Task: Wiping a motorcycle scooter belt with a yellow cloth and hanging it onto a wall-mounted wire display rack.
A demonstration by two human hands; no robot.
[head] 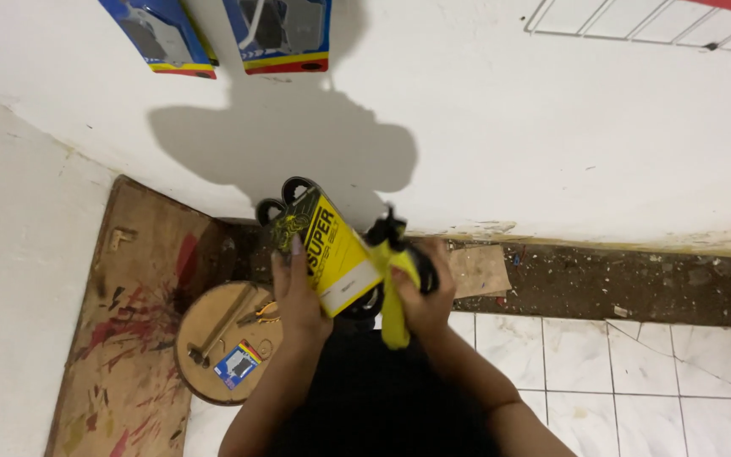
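Observation:
My left hand (296, 296) grips a yellow cardboard sleeve (332, 250) wrapped around a coiled black rubber belt (291, 193), held up in front of a white wall. My right hand (423, 296) holds the other end of the black belt together with a yellow strap (394, 309) that hangs down between my hands. The belt's loops stick out of the sleeve at the upper left and near my right fingers.
A round wooden stool top (213, 355) below left carries a hammer (217, 330), pliers (262, 315) and a small blue packet (237, 364). A paint-stained wooden board (137, 322) leans on the left wall. Blue packaged parts (281, 34) hang on the wall above. White floor tiles (619, 364) lie at the right.

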